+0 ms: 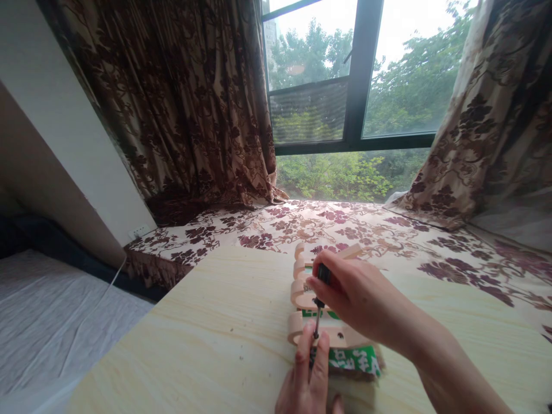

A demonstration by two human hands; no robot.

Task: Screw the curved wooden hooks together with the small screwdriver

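Observation:
My right hand (345,287) is closed round the black handle of a screwdriver (321,282), which stands nearly upright with its tip on the nearest pale wooden piece (356,338). Two fingers of my left hand (305,374) are spread on either side of the tip, touching that piece. A dark hole shows to the right of them. Behind it lie several similar curved wooden pieces (297,292) with rounded left ends, partly covered by my right hand. Under the pieces is a green and white printed package (356,360).
The light wood-grain table (207,333) extends to both sides. Beyond it is a ledge with floral cloth (276,224), below a window (353,115) between patterned curtains (185,103). A socket strip (138,232) sits at the left wall, above a pale sheeted surface (56,316).

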